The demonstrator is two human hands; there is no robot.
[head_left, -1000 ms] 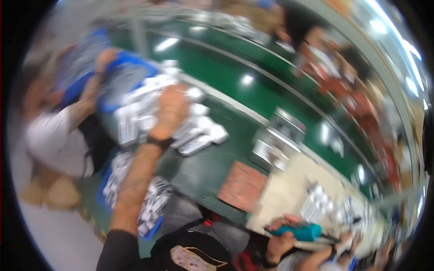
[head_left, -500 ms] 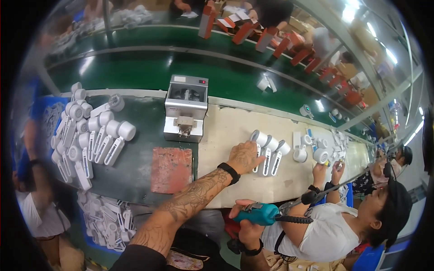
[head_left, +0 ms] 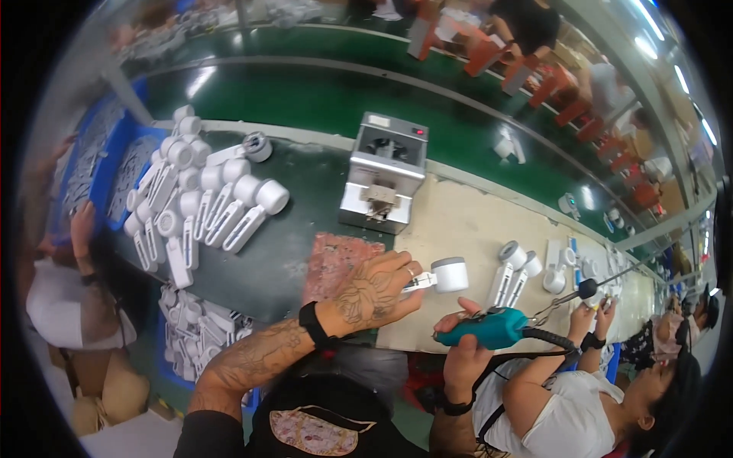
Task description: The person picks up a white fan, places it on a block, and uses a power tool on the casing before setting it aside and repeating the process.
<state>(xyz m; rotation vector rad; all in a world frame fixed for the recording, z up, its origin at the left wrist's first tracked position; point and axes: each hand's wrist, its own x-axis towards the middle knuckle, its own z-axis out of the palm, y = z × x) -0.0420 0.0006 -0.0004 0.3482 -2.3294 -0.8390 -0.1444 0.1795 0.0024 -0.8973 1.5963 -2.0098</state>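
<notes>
My left hand [head_left: 376,291] is closed on the handle of a white device with a short cylindrical head [head_left: 450,275], held above the table beside the red mat. The handle is partly hidden by my fingers. In my right hand [head_left: 464,368] is a teal electric screwdriver [head_left: 489,328], hanging from a cable. Its tip is hidden behind the fingers. Two more white devices [head_left: 510,273] lie side by side on the beige sheet, right of the held one. A silver screw feeder [head_left: 385,172] stands behind my left hand.
Left on the dark mat [head_left: 298,221] lies a heap of white devices [head_left: 217,198]. A blue bin [head_left: 131,179] stands beyond the heap, and a crate of white parts [head_left: 195,336] is below the table edge. A red worn mat [head_left: 336,259] lies centrally. A co-worker [head_left: 569,397] works at right.
My left hand has moved left and lifted one white device out of the row of three. The screwdriver in my right hand has shifted within the picture as the view turned left.
</notes>
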